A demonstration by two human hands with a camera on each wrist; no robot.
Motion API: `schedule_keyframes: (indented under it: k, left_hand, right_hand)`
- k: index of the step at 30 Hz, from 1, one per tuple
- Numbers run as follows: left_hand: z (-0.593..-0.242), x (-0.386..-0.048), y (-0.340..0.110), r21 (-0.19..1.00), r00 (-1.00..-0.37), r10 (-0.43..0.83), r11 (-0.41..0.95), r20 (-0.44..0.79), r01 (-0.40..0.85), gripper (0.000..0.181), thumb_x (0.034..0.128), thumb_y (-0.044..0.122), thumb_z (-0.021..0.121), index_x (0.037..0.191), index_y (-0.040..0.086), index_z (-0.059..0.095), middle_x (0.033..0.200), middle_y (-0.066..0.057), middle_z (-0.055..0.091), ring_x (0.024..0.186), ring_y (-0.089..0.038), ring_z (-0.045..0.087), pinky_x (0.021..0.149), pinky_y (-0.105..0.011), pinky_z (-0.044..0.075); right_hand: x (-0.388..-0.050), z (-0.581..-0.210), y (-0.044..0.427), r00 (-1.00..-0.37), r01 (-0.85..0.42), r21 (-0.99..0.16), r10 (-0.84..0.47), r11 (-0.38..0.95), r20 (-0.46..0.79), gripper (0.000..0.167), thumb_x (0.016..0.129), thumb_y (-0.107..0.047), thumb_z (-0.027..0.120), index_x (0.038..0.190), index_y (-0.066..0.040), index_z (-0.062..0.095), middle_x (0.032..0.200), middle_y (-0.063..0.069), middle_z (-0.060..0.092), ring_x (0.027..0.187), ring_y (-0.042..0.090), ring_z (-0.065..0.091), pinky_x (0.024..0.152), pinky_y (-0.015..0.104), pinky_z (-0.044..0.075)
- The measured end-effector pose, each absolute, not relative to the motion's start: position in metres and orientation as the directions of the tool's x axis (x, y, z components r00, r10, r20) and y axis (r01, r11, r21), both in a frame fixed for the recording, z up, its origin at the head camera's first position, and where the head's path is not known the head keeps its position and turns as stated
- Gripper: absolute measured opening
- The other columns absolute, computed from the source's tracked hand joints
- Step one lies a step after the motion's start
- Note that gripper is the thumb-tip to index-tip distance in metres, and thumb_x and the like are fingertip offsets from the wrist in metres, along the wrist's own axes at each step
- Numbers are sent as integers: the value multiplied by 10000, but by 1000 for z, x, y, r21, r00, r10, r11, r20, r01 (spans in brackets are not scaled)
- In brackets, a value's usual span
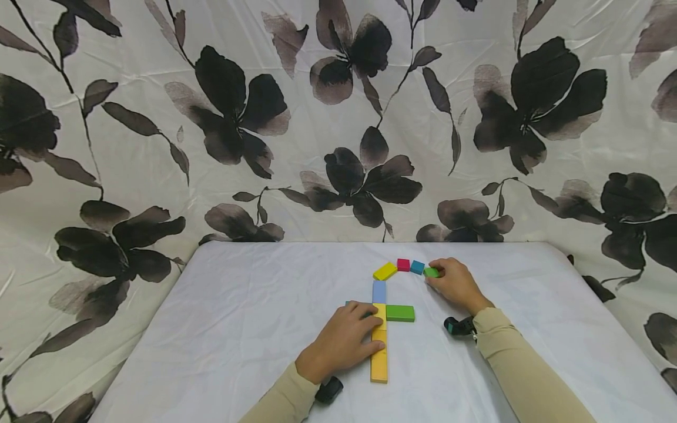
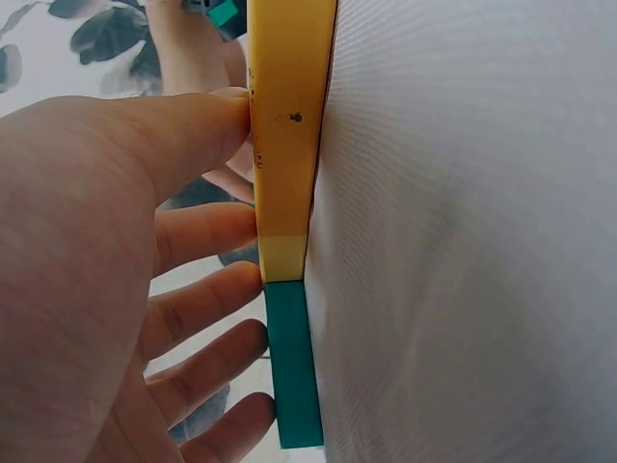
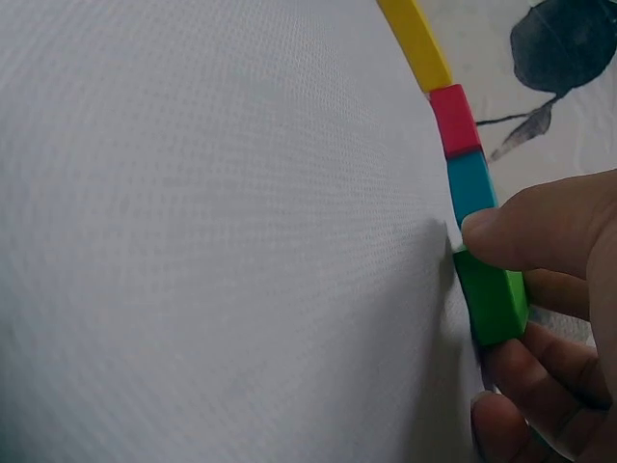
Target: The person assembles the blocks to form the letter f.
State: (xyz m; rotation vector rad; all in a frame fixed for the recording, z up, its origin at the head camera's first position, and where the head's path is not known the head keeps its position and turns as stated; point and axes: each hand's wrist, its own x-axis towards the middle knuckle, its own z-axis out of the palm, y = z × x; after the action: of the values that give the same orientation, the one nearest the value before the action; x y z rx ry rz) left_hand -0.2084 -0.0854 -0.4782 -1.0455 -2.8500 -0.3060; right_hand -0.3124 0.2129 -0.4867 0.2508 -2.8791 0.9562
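My right hand pinches a small green block between thumb and fingers, at the right end of a curved row. Beside it in that row lie a small blue block, a red block and a slanted yellow block. Below the yellow one, a light blue block tops a straight column of yellow-orange blocks. My left hand rests along the column's left side, fingertips touching it and a teal block mostly hidden under the hand in the head view.
A long green block sticks out to the right from the column. White cloth covers the table, and a flower-printed curtain hangs behind its far edge. Each wrist carries a dark camera strap.
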Motion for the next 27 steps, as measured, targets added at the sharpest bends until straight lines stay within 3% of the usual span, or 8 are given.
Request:
schedule_keyframes:
  k: [27]
  left_hand:
    - [-478,-208,-85,157,-763,628,746,157,647,478,943,550,628,1273,211,696,1362,10,564,1253,-196,492,1037,-404,433]
  right_hand:
    - [-311,-487,212,-984,-173,-575,-121,800,128,416,900,-184,734,1243,41,662,1066,163,611,939,275,563,858,471,491]
